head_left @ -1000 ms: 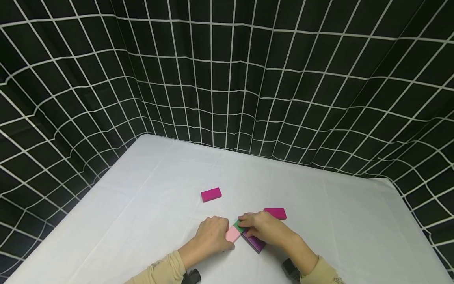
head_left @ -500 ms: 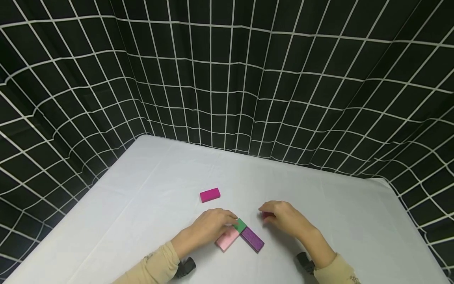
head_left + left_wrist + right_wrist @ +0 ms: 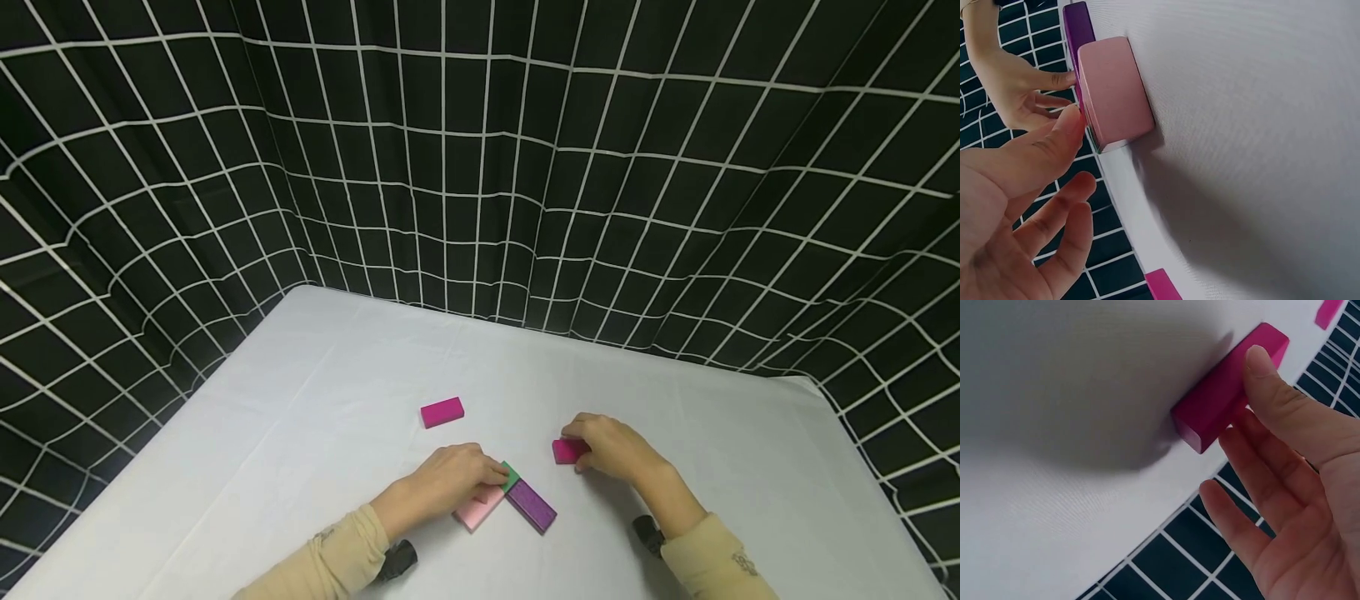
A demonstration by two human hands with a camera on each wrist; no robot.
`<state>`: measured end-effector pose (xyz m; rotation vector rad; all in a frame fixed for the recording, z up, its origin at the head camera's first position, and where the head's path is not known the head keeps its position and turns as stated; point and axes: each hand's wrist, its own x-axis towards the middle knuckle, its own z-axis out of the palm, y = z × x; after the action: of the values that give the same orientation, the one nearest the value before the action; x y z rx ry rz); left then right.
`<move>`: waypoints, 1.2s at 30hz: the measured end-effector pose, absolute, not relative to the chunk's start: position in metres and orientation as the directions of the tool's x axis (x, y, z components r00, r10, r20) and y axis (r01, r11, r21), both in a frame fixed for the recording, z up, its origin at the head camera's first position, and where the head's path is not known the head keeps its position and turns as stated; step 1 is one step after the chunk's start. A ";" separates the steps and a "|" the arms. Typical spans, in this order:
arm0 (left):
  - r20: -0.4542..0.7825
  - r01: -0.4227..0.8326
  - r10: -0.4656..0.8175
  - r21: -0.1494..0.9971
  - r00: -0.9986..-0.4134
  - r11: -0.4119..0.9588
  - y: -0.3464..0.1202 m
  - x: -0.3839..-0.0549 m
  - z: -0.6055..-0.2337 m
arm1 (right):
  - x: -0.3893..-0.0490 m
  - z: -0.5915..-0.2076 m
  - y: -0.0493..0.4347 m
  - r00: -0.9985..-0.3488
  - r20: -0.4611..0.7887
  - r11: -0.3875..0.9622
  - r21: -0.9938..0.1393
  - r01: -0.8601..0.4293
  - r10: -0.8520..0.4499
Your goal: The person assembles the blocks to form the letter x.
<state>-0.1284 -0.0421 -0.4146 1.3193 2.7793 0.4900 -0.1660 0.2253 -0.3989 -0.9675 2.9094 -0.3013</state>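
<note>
In the head view, my left hand lies over the joined blocks, fingertips at the green block and thumb near the pink block. From the left wrist, the thumb touches the edge of these blocks while the other fingers bend loosely. A purple block meets the green one at an angle. Farther right, my right hand pinches a magenta block, which lies on the white cloth. The right wrist view shows the thumb on its near side, with fingers behind it.
Another magenta block lies farther back on the white-covered table. A black curtain with a white grid hangs around the back and sides. Dark wrist cameras sit under the wrists.
My right hand has left the green and purple blocks and moved right to the magenta block. My left hand has shifted up from the pink block's side to the green block.
</note>
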 end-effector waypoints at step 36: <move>0.028 0.654 0.715 0.430 -0.699 0.623 -0.035 -0.137 -0.413 | -0.186 -0.408 0.216 -0.702 0.176 0.705 -0.053 -0.707 -0.691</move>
<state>-0.1373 -0.0354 -0.4134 1.1448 2.6962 0.6258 -0.1865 0.2159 -0.4082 -1.2502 3.0313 -0.1926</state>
